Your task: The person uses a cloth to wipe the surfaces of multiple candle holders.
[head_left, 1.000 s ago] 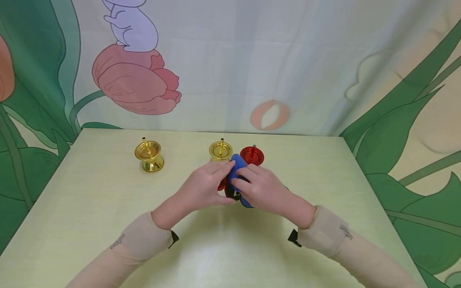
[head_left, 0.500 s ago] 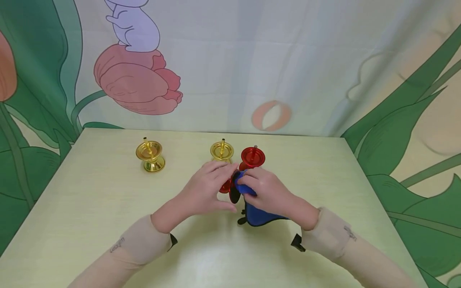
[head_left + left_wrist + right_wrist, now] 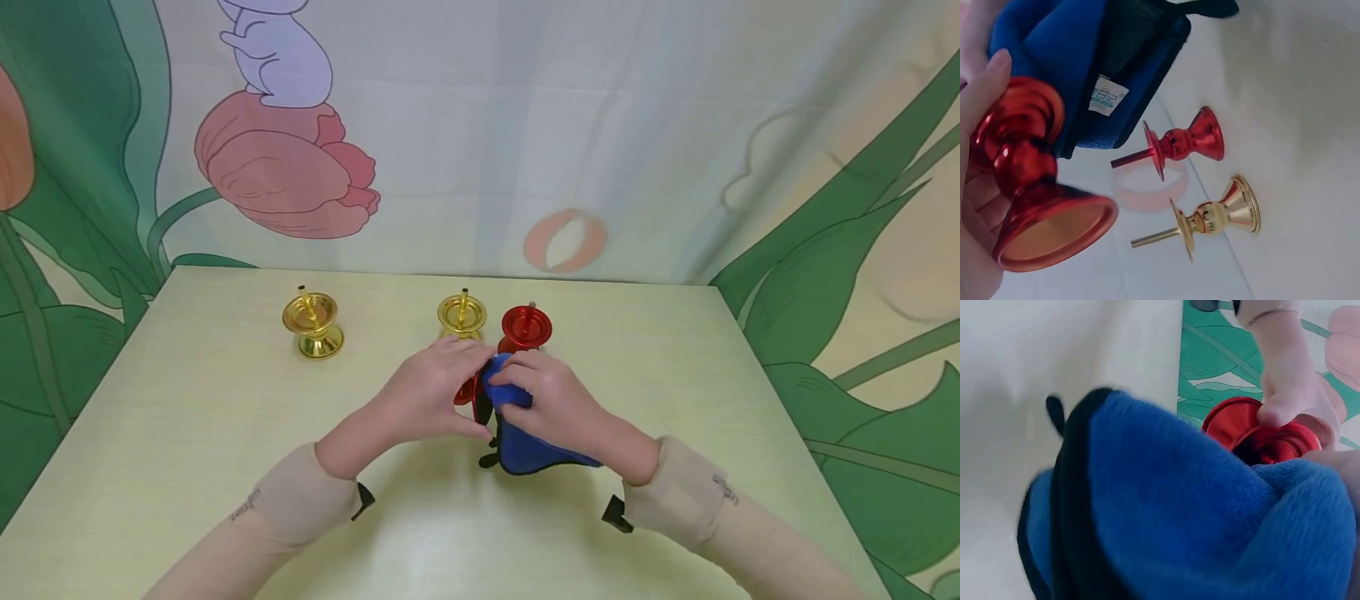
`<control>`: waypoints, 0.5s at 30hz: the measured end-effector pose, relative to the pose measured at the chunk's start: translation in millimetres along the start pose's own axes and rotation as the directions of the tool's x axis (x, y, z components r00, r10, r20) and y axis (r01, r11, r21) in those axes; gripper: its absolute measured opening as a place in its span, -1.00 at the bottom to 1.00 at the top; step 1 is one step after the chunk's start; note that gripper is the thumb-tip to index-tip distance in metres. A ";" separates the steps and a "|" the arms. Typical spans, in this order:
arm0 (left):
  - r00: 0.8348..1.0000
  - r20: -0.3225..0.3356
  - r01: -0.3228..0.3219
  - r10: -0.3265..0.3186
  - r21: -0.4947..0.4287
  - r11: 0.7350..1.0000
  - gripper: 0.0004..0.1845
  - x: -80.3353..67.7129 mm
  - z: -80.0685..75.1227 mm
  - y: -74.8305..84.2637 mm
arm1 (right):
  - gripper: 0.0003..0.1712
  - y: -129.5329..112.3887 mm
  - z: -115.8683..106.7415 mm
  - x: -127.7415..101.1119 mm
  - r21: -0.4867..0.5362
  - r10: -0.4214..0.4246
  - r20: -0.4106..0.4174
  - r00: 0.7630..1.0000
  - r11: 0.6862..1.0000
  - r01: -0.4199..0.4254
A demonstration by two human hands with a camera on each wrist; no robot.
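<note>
My left hand (image 3: 423,390) grips a shiny red candle holder (image 3: 1025,162) between thumb and fingers. The holder is tilted off the table, its flared hollow base showing in the left wrist view. My right hand (image 3: 557,392) pinches a bunched blue cloth (image 3: 536,448) with dark edging and a white label. The cloth meets the holder's dish end, and its loose part hangs toward the front under my right hand. In the right wrist view the cloth covers much of the frame and partly hides the red dish (image 3: 1272,445).
A second red candle holder (image 3: 527,327) stands just beyond my hands. Beside it is a gold candle holder (image 3: 462,313), its base partly hidden by my left hand. Another gold candle holder (image 3: 315,323) stands farther left on the pale table (image 3: 187,417). A printed curtain (image 3: 450,167) hangs behind.
The cloth was bunched higher over the holder; its loose part has dropped toward the front. My right hand has shifted slightly down. Both hands keep their hold, and the standing candle holders stay put.
</note>
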State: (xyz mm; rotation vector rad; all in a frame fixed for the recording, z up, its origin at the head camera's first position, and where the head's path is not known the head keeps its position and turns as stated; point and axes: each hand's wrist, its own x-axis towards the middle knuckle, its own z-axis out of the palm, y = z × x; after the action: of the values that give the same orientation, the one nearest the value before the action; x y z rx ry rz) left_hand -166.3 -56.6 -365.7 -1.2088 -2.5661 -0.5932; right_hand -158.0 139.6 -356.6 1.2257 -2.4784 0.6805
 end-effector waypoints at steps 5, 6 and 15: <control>0.963 -0.222 -0.101 0.154 0.235 0.967 -0.03 -3.8 8.5 1.0 | -0.73 -2.1 -1.6 2.9 0.215 0.323 0.093 0.942 0.917 -0.336; 0.949 -0.256 -0.111 0.182 0.271 0.956 -0.03 -4.1 9.7 1.0 | -0.72 -2.3 -2.0 3.7 0.245 0.371 0.110 0.922 0.889 -0.387; 0.909 -0.352 -0.103 0.226 0.334 0.937 0.00 -5.6 14.1 0.5 | -0.65 -8.6 -5.2 9.1 0.297 0.557 0.162 0.815 0.760 -0.578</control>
State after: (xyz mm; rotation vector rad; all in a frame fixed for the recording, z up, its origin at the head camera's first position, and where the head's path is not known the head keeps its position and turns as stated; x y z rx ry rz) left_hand -163.1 -53.6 -380.2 -1.0654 -2.1027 -0.3331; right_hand -156.3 131.8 -345.6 0.5482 -2.8924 1.2762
